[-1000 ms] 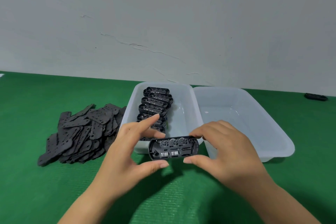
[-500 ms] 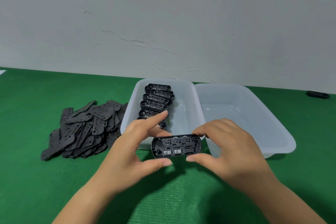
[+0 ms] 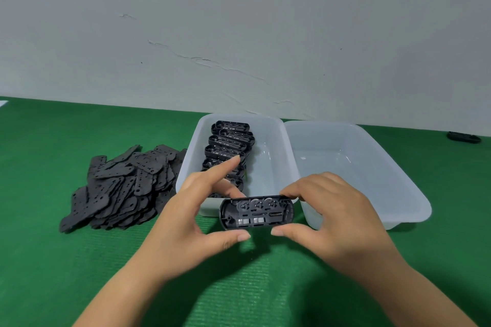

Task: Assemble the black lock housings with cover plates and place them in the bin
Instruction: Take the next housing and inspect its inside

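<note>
Just above the green surface (image 3: 79,260), both hands, left hand (image 3: 186,223) and right hand (image 3: 334,218), pinch the open lock housing (image 3: 256,212) by its rim, a light, rigid shell whose exposed spring and wheels probably shouldn't be touched.

two hands (image 3: 186,223), one held lock housing (image 3: 257,212), two bins (image 3: 276,167), one plate pile (image 3: 119,186)

Deep green counter (image 3: 79,260), finely ribbed in texture. Pale grey wall (image 3: 239,21) behind it, marked by thin whitish cracks. Two translucent milky-white bins: left bin (image 3: 276,167) with a row of black housings (image 3: 228,146), right bin (image 3: 398,194) showing only its pale floor. Matt charcoal-black cover plates (image 3: 119,186) dotted with small holes. The held housing (image 3: 257,212) is black, with small silvery-grey squares inside.
</note>
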